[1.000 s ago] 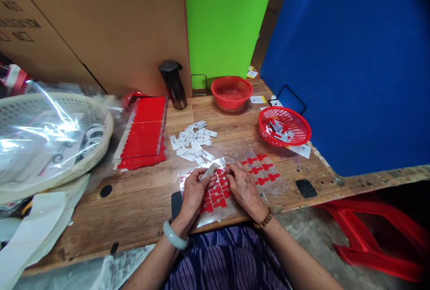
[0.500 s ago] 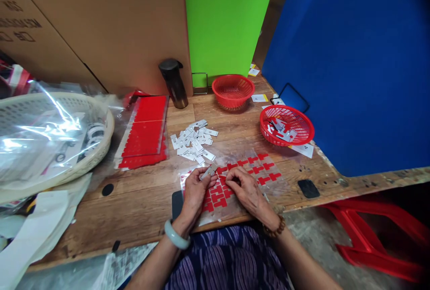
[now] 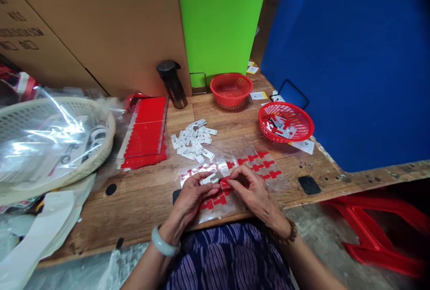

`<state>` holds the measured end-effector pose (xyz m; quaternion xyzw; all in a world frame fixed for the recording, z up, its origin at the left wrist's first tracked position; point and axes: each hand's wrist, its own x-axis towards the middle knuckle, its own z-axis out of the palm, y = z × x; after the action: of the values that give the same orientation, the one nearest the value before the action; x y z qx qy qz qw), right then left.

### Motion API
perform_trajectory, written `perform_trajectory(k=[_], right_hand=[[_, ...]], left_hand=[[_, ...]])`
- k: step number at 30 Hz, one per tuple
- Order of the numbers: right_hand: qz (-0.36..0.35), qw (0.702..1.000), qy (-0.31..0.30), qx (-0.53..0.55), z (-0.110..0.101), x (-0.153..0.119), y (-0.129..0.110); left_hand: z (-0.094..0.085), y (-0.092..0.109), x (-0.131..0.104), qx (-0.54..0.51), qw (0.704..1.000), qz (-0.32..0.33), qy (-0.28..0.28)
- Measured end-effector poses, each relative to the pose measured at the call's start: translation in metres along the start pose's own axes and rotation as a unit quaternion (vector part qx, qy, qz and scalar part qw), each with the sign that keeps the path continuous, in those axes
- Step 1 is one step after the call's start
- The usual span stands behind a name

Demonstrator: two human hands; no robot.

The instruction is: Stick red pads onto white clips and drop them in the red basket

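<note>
Between thumb and fingers, my left hand (image 3: pixel 193 196) grips a small white and grey metal piece (image 3: pixel 212 178) over a clear sheet. My right hand (image 3: pixel 250 188) is closed in a pinch close to that piece's right end, on a red sticker (image 3: pixel 225 183). Under both hands lies the clear sheet (image 3: pixel 235 209) with rows of red T-shaped stickers (image 3: pixel 258 167). Just beyond it is a loose pile of similar white pieces (image 3: pixel 195 140).
Two red baskets (image 3: pixel 231 89) (image 3: pixel 286 122) stand behind, the right one holding pieces. A black bottle (image 3: pixel 173 85), stacked red sheets (image 3: pixel 144 131) and a large cream basket (image 3: pixel 109 140) under plastic are to the left. A blue panel (image 3: pixel 346 66) borders the right.
My left hand has turned the metal piece flatter and moved it slightly right. My right hand has come closer to it, and a red sticker now shows at its fingertips.
</note>
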<state>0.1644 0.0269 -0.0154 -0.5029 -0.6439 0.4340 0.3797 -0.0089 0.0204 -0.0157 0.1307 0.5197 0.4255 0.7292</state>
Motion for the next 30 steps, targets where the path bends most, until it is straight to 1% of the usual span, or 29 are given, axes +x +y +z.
perform_trajectory(k=[3,8,20,25,30], right_hand=[[-0.013,1.000,-0.007,-0.018,0.003,-0.002,-0.001],[-0.028,0.999,-0.012,-0.023,0.008,-0.005,0.001],[-0.031,0.998,-0.019,-0.046,0.006,-0.005,-0.004],[-0.032,0.998,-0.020,-0.049,0.006,-0.005,-0.004],[-0.031,0.998,-0.018,-0.049,0.007,-0.004,-0.001]], left_hand=[[0.002,0.000,-0.011,0.001,1.000,-0.013,-0.025],[0.006,-0.001,-0.018,0.007,0.999,-0.028,-0.039],[0.010,-0.002,-0.019,0.020,0.999,-0.028,-0.042],[0.010,-0.002,-0.018,0.019,0.998,-0.031,-0.048],[0.012,-0.001,-0.017,0.022,0.998,-0.036,-0.042]])
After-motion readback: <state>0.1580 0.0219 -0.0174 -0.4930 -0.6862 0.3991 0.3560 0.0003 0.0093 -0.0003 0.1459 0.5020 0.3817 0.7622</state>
